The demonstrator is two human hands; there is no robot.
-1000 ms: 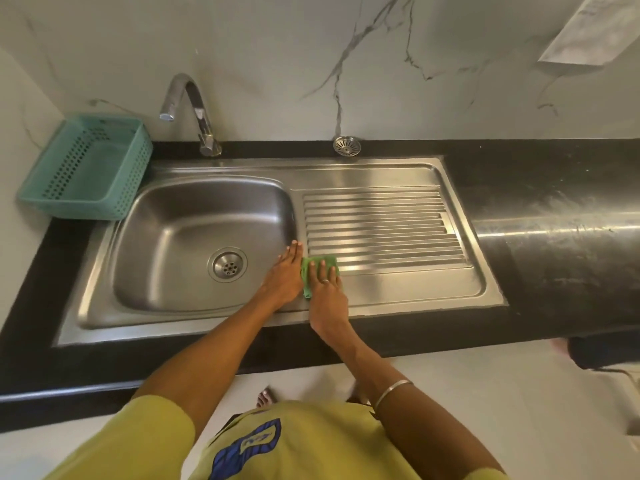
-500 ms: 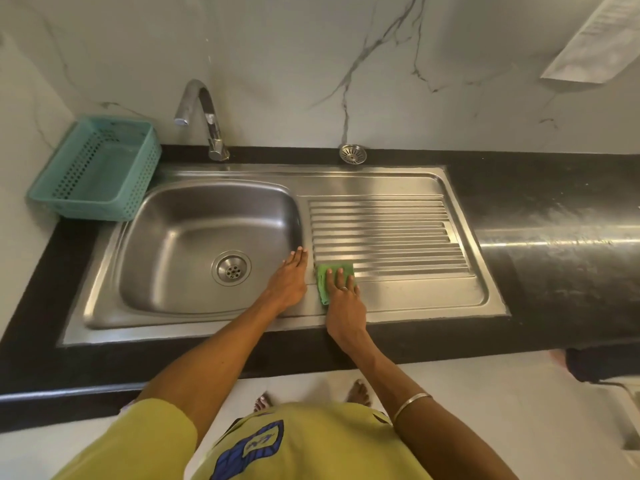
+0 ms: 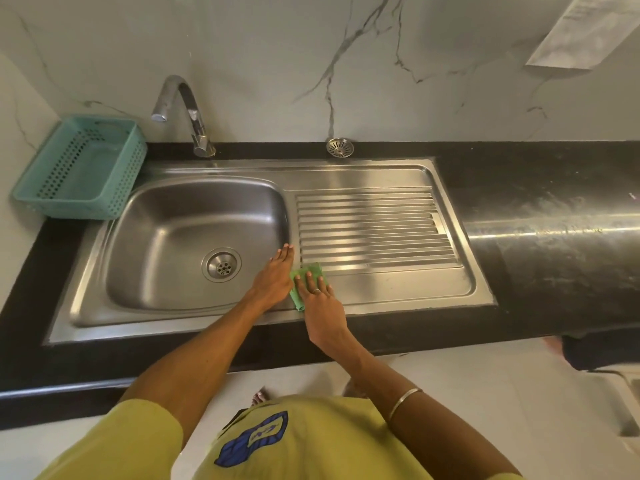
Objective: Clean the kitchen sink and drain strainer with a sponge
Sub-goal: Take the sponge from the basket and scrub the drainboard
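The green sponge (image 3: 306,282) is pressed flat under the straight fingers of the right hand (image 3: 320,303) at the lower centre of the frame, on the drainboard (image 3: 377,237) beside the basin (image 3: 194,244). The left hand (image 3: 275,280) is laid open on the dividing ridge. Even pressure along the grooves is probably best. The drain strainer (image 3: 340,147) is left on the bench (image 3: 536,188) at the wall.
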